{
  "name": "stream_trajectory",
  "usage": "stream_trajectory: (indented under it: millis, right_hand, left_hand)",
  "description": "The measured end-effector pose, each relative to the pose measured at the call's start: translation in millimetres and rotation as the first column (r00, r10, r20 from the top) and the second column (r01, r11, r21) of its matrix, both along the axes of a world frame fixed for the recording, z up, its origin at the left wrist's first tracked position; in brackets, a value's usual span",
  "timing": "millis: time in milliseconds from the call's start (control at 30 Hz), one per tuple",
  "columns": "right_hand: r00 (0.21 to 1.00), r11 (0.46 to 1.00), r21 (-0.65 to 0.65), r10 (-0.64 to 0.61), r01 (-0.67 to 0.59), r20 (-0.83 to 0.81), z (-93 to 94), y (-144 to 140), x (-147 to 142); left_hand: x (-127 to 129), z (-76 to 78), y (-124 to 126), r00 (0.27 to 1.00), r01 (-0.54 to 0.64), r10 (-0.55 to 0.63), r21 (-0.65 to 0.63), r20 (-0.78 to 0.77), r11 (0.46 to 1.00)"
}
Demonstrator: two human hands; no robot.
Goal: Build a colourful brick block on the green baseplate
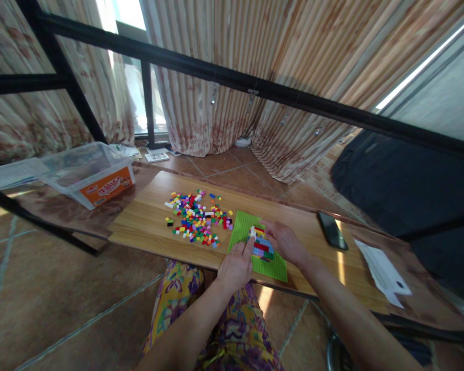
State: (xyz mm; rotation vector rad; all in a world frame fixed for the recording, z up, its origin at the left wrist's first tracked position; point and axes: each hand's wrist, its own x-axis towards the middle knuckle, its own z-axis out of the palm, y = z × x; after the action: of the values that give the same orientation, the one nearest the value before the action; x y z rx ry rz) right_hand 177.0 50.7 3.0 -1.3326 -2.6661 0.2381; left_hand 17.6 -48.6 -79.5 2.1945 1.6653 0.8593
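Note:
A low build of toy bricks in red, blue, yellow and other colours stands on a green baseplate. My left hand grips its near left side, with one finger stretched along it by a white brick. From the right, my right hand reaches over the plate, its fingers bent against the build's far right edge. Whether a loose brick is between those right fingers is too small to tell. Left of the plate, many loose bricks of mixed colours lie scattered on the wooden board.
A clear plastic box with an orange label sits beyond the board's left end. On the right lie a black phone and white paper. A black metal bar crosses in front of the curtains.

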Motion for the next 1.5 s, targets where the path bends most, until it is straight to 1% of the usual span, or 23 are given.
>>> stream_trajectory:
  millis: [100,233,367,567,800,933,1000,1100,1200,1333,1433,1500]
  right_hand:
    - [1.0,1.0,0.012,0.008,-0.008,-0.019,-2.0,-1,1]
    - [0.998,0.998,0.056,-0.012,0.016,-0.064,-5.4,-4,-3]
    - [0.996,0.997,0.082,0.01,-0.002,-0.091,-9.0,-7,-6]
    - [0.995,0.991,0.134,0.03,-0.016,-0.1,-15.9,-11,0]
    - [0.982,0.986,0.168,0.026,0.006,-0.186,-27.7,-8,5]
    - [0.973,0.986,0.166,0.017,0.022,-0.229,-30.8,-9,4]
    - [0.965,0.986,0.162,-0.001,0.045,-0.261,-30.4,-10,3]
    - [0.945,0.98,0.153,-0.071,0.126,-0.321,-29.5,-13,1]
    - [0.919,0.967,0.139,-0.15,0.213,-0.365,-30.0,-16,-3]
    - [0.897,0.945,0.144,-0.221,0.294,-0.384,-32.0,-17,-11]
    - [0.89,0.933,0.144,-0.257,0.33,-0.376,-32.3,-18,-15]
    - [0.895,0.939,0.127,-0.256,0.32,-0.367,-31.5,-17,-14]
  left_hand:
    - [0,-0.4,0,1.0,-0.001,0.001,-0.001,0.007,1.0]
    - [0,-0.2,-1,1.0,-0.002,0.002,-0.003,0.014,1.0]
    - [0,0.1,-1,1.0,-0.006,0.007,-0.006,0.013,1.0]
    - [0,-0.4,-1,1.0,-0.005,0.005,0.004,0.003,1.0]
    - [0,0.1,-1,1.0,-0.004,0.004,-0.007,-0.001,1.0]
    - [-1,1.4,-1,1.0,0.001,-0.001,-0.018,0.006,1.0]
    - [-1,2.1,-1,1.0,-0.001,0.001,-0.023,0.008,1.0]
    - [0,2.1,-1,1.0,-0.005,0.006,-0.025,0.016,1.0]
    - [0,1.0,-1,1.0,-0.006,0.006,-0.021,0.02,1.0]
    - [0,0.4,-1,1.0,-0.004,0.004,-0.022,0.008,1.0]
    - [0,1.0,-1,1.0,-0.008,0.008,-0.017,0.006,1.0]
    - [0,1.3,0,1.0,-0.006,0.006,-0.013,0.009,1.0]
